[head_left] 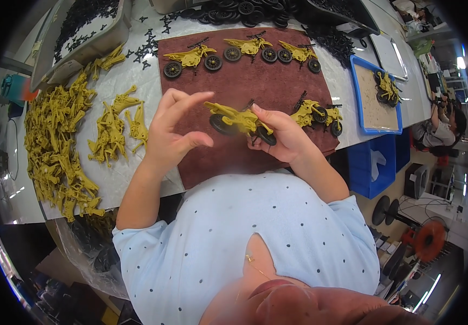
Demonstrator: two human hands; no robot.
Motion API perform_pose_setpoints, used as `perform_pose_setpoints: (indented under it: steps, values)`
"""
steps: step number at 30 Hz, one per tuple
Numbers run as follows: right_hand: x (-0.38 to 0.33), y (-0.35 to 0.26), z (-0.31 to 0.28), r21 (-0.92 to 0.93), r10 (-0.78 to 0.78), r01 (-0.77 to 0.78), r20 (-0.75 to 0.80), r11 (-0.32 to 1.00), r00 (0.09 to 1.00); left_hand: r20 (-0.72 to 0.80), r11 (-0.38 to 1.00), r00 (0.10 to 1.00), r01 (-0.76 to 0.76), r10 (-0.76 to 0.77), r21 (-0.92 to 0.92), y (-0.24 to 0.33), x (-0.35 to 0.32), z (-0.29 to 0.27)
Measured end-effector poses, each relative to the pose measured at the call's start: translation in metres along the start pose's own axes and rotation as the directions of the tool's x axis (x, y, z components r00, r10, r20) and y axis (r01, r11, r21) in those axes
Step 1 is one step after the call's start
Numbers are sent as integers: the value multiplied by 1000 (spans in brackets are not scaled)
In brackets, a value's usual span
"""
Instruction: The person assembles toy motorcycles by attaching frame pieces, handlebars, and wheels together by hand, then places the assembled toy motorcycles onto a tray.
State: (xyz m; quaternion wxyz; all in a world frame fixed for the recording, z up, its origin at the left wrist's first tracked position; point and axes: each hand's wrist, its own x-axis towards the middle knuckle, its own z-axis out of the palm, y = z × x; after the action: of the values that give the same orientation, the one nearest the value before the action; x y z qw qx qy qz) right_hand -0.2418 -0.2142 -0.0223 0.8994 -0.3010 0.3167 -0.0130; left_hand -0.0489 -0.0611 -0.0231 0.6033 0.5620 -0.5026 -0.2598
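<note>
Two bare hands work above a brown towel spread on the bench. The right hand is closed around a yellow toy motorcycle, its fingers pinching the rear end near the black back wheel, so that the toy is held just above the towel's middle. The left hand hovers just beside the toy's front, fingers spread and loosely curled, thumb pointing toward the toy, holding nothing and not touching it.

Along the towel's far edge stand three finished motorcycles in a row, each with black wheels. At the towel's right edge, just past the right hand, another pair of finished motorcycles lies together. Left of the towel, a large heap of yellow frame parts covers the bench, with a smaller cluster nearer the towel. Beyond the towel's far edge lies a pile of black wheels, and to its far left a grey bin holds small black parts. Right of the towel sits a blue tray with one more motorcycle in it.
</note>
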Motion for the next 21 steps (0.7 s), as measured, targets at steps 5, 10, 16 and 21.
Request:
perform_pose_setpoints:
  steps: [5, 10, 16, 21]
  values:
    - [3, 5, -2, 116, 221, -235, 123, 965, 967, 76, 948, 976, -215, 202, 236, 4, 1, 5]
    - [5, 6, 4, 125, 324, -344, 158, 931, 933, 181, 942, 960, -253, 215, 221, 1, 2, 6]
    - [5, 7, 5, 91, 305, -313, 90, 945, 948, 160, 959, 960, -251, 230, 133, 6, 2, 9]
    - [4, 5, 4, -35, 167, -165, 35, 986, 985, 156, 930, 946, -311, 284, 195, -3, 2, 4]
